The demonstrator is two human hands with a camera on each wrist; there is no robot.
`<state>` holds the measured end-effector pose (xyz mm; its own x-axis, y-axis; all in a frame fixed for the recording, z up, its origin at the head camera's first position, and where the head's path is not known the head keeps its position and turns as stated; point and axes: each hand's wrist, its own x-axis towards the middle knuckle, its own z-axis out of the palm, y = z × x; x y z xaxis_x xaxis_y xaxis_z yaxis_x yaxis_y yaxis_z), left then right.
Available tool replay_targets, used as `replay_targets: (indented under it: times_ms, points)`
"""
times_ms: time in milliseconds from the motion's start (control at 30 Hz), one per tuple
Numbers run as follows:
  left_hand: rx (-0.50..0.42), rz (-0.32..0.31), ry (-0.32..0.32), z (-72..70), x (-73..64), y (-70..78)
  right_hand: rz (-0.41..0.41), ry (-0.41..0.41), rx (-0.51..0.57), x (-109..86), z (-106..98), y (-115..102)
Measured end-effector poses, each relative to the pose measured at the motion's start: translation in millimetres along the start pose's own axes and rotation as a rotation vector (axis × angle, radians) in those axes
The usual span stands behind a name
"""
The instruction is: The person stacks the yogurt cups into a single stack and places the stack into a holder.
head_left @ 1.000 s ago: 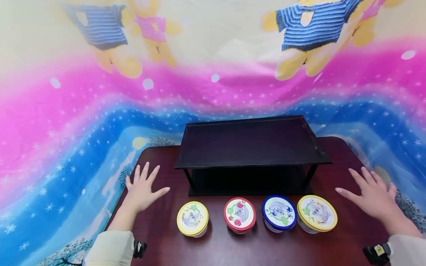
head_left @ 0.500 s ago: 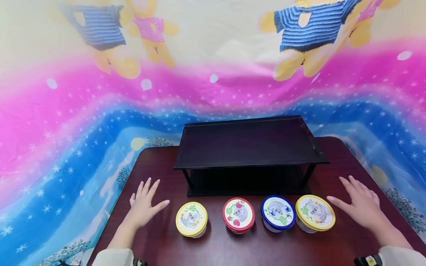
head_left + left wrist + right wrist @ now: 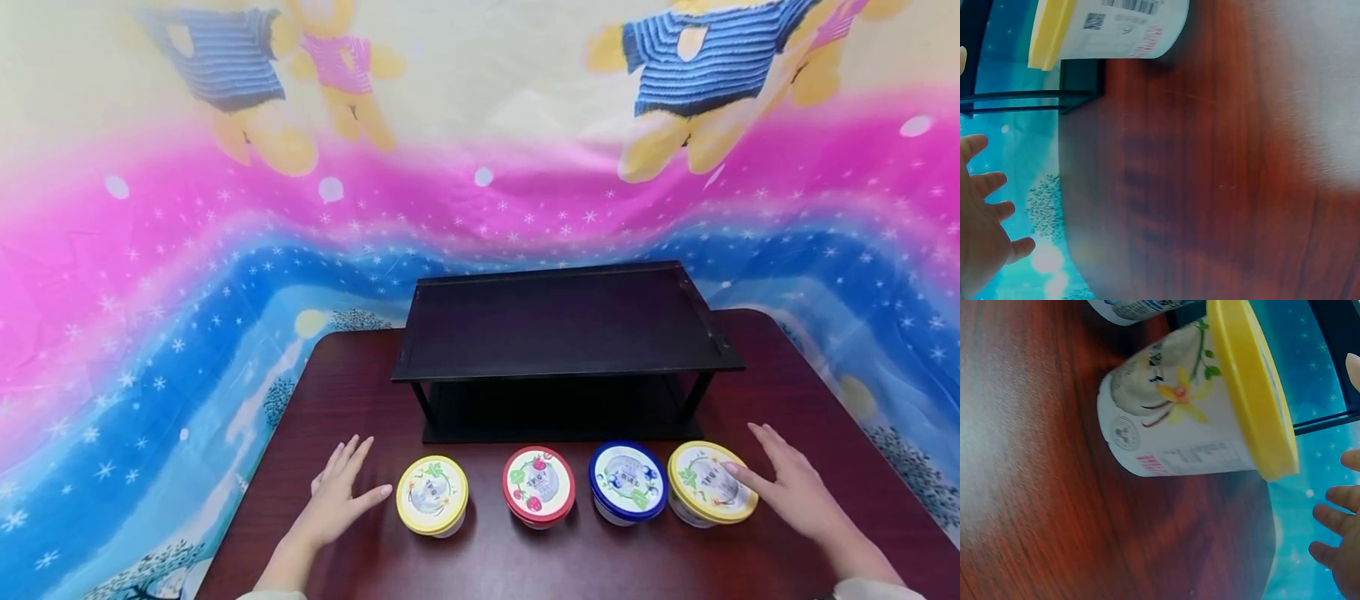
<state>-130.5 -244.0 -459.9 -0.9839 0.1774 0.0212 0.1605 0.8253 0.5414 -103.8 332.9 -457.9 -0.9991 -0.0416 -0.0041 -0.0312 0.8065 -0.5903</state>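
Note:
Several lidded tubs stand in a row on the table. My left hand [image 3: 337, 493] is spread just left of a yellow-lidded tub [image 3: 432, 495]; its fingers are also visible in the left wrist view beside that tub's white side [image 3: 1125, 28]. My right hand [image 3: 797, 487] is spread beside the other yellow-lidded tub [image 3: 711, 483], its thumb overlapping the lid in the head view. A vanilla flower is printed on this tub's side [image 3: 1175, 419]. Between the two sit a red-lidded tub [image 3: 538, 487] and a blue-lidded tub [image 3: 628, 482]. Neither hand holds anything.
Behind the tubs stands a black two-tier shelf [image 3: 562, 325], its lower tier in shadow. The dark red-brown table [image 3: 510, 567] has rounded back corners. A printed cloth [image 3: 480, 208] with bears and snowflakes hangs behind and at both sides.
Both hands have come down toward the person and inward, closer to the two outer yellow-lidded tubs. The tubs and shelf have stayed in place.

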Motion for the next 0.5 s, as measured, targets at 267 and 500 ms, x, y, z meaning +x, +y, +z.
replay_targets:
  times_ms: [267, 500]
  points:
    - [-0.066, -0.030, -0.046, 12.0, -4.9, -2.9, 0.040, -0.025, 0.079, -0.1, 10, -3]
    - [-0.174, -0.107, -0.126, 24.1, -9.5, -5.2, 0.138, -0.095, 0.076, -1.5, 15, -4]
